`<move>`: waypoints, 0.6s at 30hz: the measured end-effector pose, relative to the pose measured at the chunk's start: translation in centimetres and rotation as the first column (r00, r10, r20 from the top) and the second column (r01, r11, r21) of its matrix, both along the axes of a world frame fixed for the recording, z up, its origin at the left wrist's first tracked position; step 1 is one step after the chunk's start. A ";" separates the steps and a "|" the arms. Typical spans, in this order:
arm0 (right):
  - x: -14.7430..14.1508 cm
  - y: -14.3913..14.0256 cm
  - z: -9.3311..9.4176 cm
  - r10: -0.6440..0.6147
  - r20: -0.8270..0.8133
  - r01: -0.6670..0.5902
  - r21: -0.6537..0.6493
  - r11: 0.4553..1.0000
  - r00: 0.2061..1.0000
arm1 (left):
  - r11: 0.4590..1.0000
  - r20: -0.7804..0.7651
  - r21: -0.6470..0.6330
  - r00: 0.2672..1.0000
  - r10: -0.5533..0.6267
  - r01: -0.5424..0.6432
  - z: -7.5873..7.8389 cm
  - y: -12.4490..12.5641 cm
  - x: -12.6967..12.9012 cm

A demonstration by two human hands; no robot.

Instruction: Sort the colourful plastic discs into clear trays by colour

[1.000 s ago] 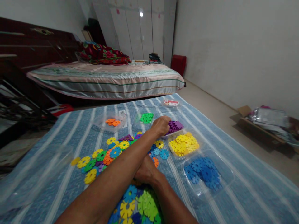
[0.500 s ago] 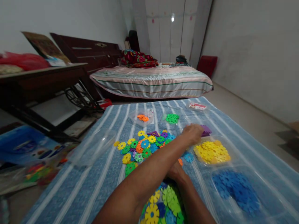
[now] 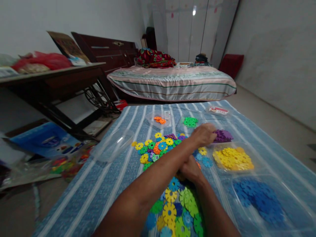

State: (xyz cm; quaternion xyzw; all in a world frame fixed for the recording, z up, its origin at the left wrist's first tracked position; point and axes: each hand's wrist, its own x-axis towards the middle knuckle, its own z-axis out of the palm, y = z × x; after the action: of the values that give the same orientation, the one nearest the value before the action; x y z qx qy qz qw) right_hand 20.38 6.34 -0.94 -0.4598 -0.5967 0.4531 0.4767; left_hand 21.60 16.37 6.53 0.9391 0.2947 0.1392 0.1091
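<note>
Bedroom – striped blue mat (image 3: 103, 184), left hand (image 3: 203, 135) at purple discs (image 3: 223, 135).

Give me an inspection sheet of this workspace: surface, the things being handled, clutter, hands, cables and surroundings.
Surface: blue striped blanket spread on the floor.
Job's things: loose pile of multicoloured plastic flower discs; clear trays of purple discs, yellow discs, blue discs, green discs and orange discs.
Clutter: empty clear plastic tray; blue toy box beside the blanket.
Hands: left hand crosses over to the purple discs; right hand rests on nearer discs; grips unclear.
Cables: nothing seen.
Surroundings: striped mattress, dark wooden table, white wardrobe.
</note>
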 end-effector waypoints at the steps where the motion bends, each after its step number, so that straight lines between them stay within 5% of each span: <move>1: 0.0 0.0 0.2 0.038 -0.039 -0.040 -0.060 0.997 0.999 | 0.999 0.036 -0.017 0.998 0.045 -0.044 0.4 0.1 -1.2; 7: 0.4 -0.2 0.6 -0.051 -0.285 -0.022 -0.248 0.969 0.957 | 0.955 0.210 -0.158 0.936 0.281 -0.251 0.7 -1.2 -11.4; 13: 1.8 0.0 0.9 -0.271 -0.466 0.167 -0.254 0.953 0.842 | 0.825 0.320 -0.247 0.761 0.564 -0.508 -3.0 -5.2 -20.4; 18: 2.9 0.6 -0.1 -0.526 -0.430 0.454 -0.266 0.850 0.734 | 0.734 0.419 -0.281 0.609 0.674 -0.619 -5.8 -8.1 -23.3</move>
State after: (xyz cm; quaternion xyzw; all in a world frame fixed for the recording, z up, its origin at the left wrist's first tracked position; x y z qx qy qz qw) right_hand 23.24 6.92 -1.06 -0.5045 -0.2802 0.4531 0.6795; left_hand -1.70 8.31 0.71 0.6929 0.5825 0.3880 0.1734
